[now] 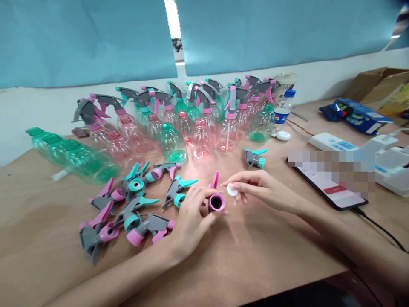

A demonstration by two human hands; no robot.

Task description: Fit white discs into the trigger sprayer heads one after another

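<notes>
My left hand (193,213) is closed round a grey spray trigger head (216,200) with a pink collar, its round opening turned toward me and its pink lever sticking up. My right hand (260,189) pinches a small white disc (232,189) between thumb and fingers, just right of that opening. Both hands hover over the brown table (255,251) near its middle.
Several loose trigger heads (134,209) in grey, pink and teal lie to the left; another one (254,157) lies farther back. Pink and green plastic bottles (191,123) crowd the back, and a green bottle (73,155) lies on its side. A phone (332,189) and white device (391,164) sit right.
</notes>
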